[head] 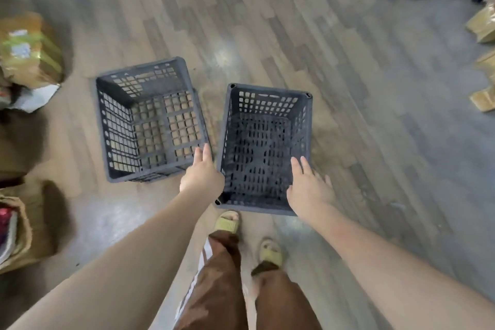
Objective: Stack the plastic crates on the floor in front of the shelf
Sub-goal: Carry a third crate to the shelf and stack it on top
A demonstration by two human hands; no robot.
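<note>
Crates are seen unstacked on the floor: right crate (263,150) lies between the straight fingers of the left hand (201,173) and right hand (308,187) (nothing gripped); left crate (150,120) beside.

Wooden floor (348,88) bears two crates (150,120), bags (29,51)

Two dark grey lattice plastic crates, left crate (150,120) beside right crate (263,147), upright, open-topped, unstacked
</note>
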